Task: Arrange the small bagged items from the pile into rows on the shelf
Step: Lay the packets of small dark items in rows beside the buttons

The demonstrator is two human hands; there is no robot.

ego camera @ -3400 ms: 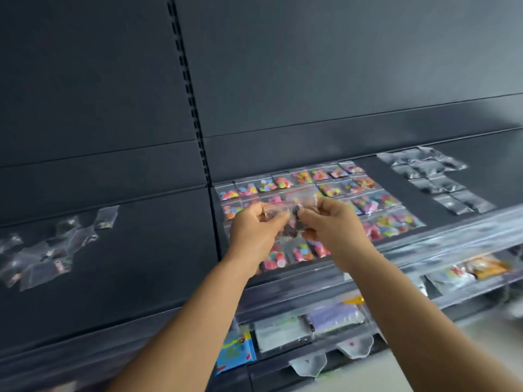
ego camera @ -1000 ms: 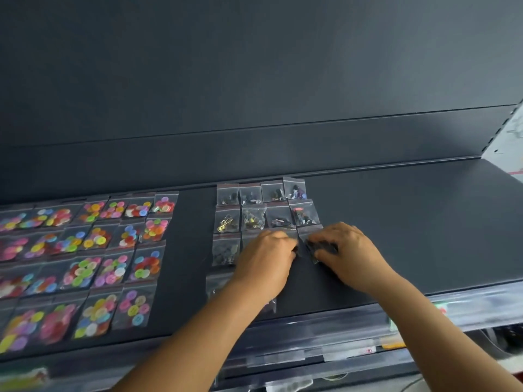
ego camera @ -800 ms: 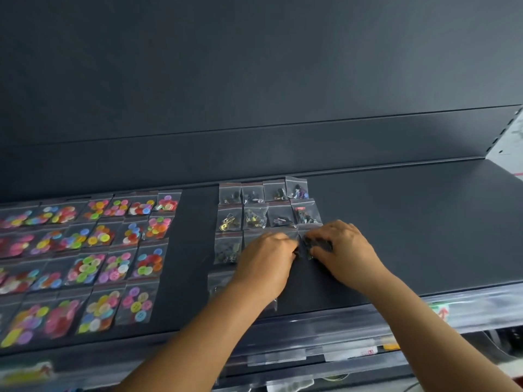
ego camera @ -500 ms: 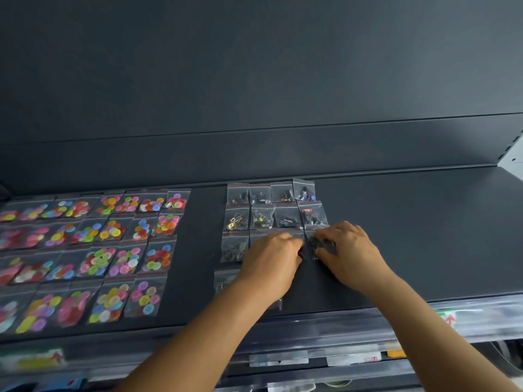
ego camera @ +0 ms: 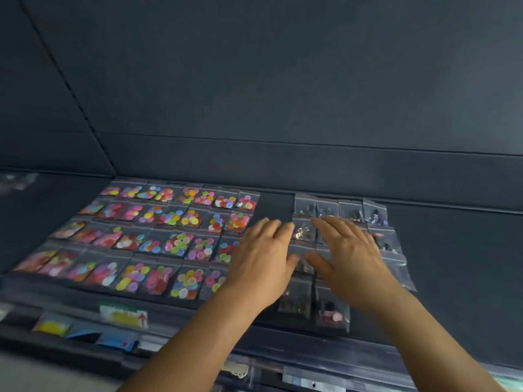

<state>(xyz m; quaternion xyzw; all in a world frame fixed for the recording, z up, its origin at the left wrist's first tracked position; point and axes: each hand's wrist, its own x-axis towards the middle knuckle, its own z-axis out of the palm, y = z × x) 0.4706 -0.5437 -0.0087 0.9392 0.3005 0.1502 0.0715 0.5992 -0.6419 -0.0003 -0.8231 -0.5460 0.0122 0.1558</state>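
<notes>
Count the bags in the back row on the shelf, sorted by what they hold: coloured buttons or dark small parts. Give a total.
Bags of coloured buttons: 8
Bags of dark small parts: 4
Total: 12

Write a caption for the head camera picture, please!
Two open hands, left hand and right hand, hover over dark bagged items beside rows of colourful button bags on a shelf.
</notes>
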